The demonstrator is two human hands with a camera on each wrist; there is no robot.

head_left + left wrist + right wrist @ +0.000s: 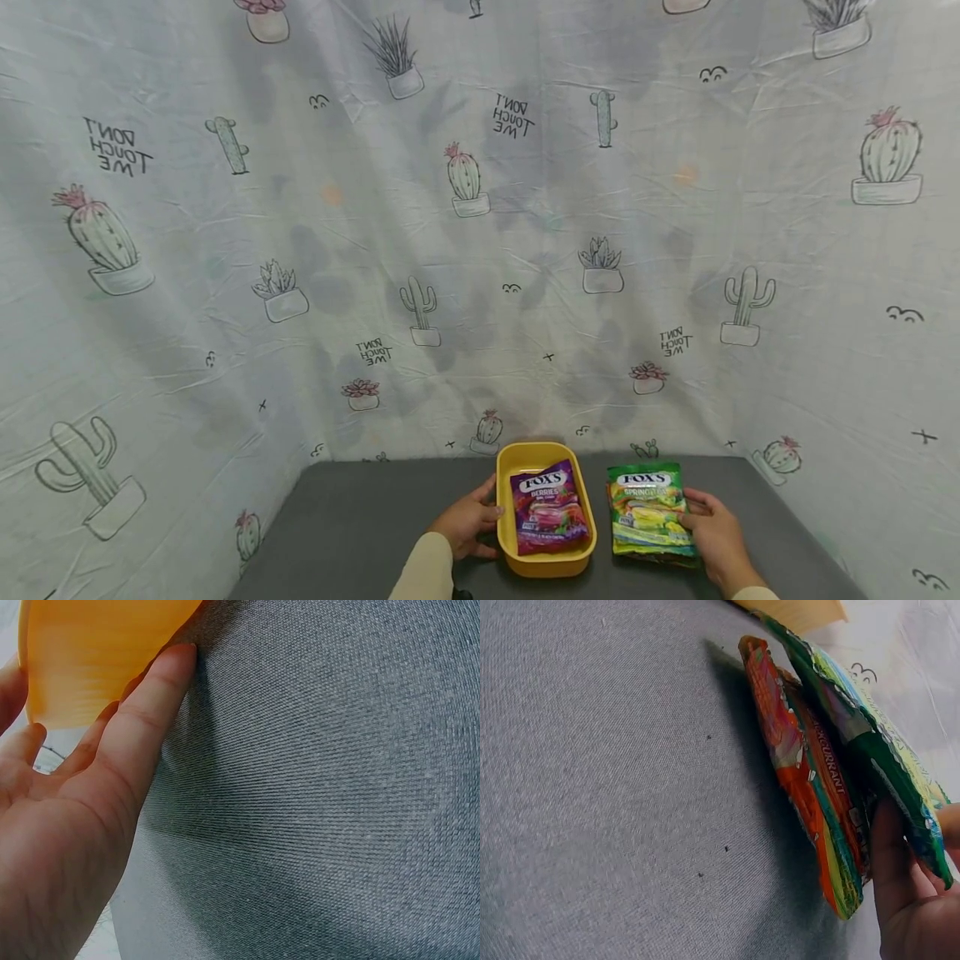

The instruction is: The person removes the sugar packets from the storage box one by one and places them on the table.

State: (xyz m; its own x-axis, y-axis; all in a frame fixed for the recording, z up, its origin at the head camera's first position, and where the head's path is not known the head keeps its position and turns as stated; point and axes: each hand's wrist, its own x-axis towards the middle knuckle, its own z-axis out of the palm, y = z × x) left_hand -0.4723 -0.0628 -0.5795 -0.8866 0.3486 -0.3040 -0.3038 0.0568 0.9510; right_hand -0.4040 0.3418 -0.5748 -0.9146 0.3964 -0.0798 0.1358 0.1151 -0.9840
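A purple Fox's Berries candy bag point(551, 510) lies in a yellow tub point(531, 450). At the tub's left side, my left hand point(468, 521) touches the outer wall with outstretched fingers, one digit at the rim. In the left wrist view, those fingers point(142, 724) lie along the wall near the tabletop. My right hand point(716, 533) pinches a green Fox's candy bag point(647, 508) by its right edge, thumb on its front. Beneath it, the right wrist view shows an orange candy bag point(791, 761), close to the fingers; whether they hold it too, I cannot tell.
The dark grey tabletop point(352, 517) runs back to a white curtain point(540, 333) printed with cacti, which also flanks both sides. The tub stands left of the green bag, with a narrow gap between them.
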